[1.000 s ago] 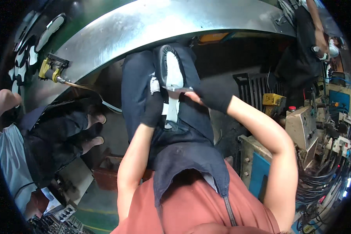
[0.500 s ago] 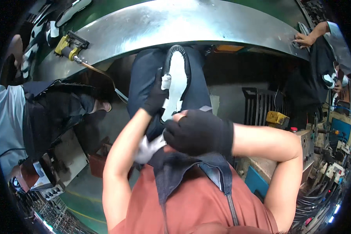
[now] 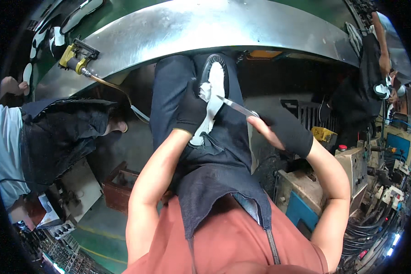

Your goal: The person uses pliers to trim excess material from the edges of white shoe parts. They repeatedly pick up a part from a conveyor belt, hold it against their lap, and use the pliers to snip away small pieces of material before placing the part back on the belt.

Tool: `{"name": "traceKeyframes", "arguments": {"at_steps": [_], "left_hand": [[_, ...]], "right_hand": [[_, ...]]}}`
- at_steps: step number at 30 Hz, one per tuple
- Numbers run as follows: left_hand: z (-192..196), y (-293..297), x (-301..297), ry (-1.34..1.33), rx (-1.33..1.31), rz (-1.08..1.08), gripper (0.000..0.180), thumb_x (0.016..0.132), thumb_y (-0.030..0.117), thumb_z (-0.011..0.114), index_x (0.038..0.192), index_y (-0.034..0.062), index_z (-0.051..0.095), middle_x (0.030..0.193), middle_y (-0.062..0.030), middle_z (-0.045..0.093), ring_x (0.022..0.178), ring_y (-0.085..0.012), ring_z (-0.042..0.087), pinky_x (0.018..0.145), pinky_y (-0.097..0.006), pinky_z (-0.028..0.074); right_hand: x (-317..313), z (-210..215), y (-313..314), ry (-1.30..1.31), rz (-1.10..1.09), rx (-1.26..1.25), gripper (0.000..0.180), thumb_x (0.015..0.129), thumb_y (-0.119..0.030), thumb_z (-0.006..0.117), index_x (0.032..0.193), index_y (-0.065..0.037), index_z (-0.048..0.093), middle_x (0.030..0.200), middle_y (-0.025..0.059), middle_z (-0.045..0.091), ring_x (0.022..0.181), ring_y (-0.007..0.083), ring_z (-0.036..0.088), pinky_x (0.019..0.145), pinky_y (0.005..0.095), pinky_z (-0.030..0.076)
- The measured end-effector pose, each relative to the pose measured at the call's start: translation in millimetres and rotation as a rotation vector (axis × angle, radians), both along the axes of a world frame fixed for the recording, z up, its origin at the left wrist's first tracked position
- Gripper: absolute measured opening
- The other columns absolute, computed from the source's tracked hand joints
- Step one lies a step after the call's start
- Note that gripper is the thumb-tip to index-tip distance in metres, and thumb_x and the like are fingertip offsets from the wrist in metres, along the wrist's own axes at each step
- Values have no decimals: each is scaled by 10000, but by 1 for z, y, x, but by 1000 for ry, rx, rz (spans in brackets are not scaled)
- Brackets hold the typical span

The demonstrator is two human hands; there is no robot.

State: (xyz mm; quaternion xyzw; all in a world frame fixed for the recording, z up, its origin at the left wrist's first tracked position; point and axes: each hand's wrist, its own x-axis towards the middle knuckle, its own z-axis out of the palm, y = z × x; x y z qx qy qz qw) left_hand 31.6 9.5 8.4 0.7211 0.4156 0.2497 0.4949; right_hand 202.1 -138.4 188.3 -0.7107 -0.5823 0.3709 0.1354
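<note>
A shoe (image 3: 218, 77) with a black upper and a bare white underside rests sole-up over my thighs, its toe pointing to the bench. My left hand (image 3: 190, 108), in a black fingerless glove, is closed round its left side. A crumpled white bit (image 3: 205, 91) sticks up beside my left fingers. My right hand (image 3: 290, 133), gloved alike, grips a slim flat metal blade tool (image 3: 236, 108). The tip of that tool meets the right edge of the white underside. Near the heel end lies loose dark material (image 3: 210, 144).
A curved metal bench (image 3: 178, 29) spans the far side, with a yellow air tool (image 3: 77, 58) and its hose at left. Machinery (image 3: 351, 169) and a yellow box (image 3: 323, 134) stand right. A brown wooden box (image 3: 121, 188) sits left. Other people work at both sides.
My right hand has swung from my lap out to the right and up, and the blade tool now shows against the shoe. The blurred whitish piece near my lap is gone from view.
</note>
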Motion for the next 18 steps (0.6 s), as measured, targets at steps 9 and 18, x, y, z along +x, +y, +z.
{"name": "traceKeyframes", "arguments": {"at_steps": [9, 18], "left_hand": [[0, -1, -26, -275, -265, -288, 836, 644, 275, 829, 1288, 30, 354, 1187, -147, 487, 1110, -268, 488, 945, -363, 405], [13, -7, -31, -211, -184, -250, 973, 574, 295, 850, 1318, 13, 290, 1183, -156, 440, 1142, -288, 443, 988, -375, 361]], "right_hand": [[-8, -36, 58, -330, 380, -5, 430, 862, -422, 538, 721, -21, 607, 713, 170, 588, 609, 360, 605, 538, 401, 499], [-22, -29, 55, -508, 493, 294, 346, 806, -414, 613, 717, -86, 551, 719, 98, 560, 676, 265, 616, 548, 377, 487]]}}
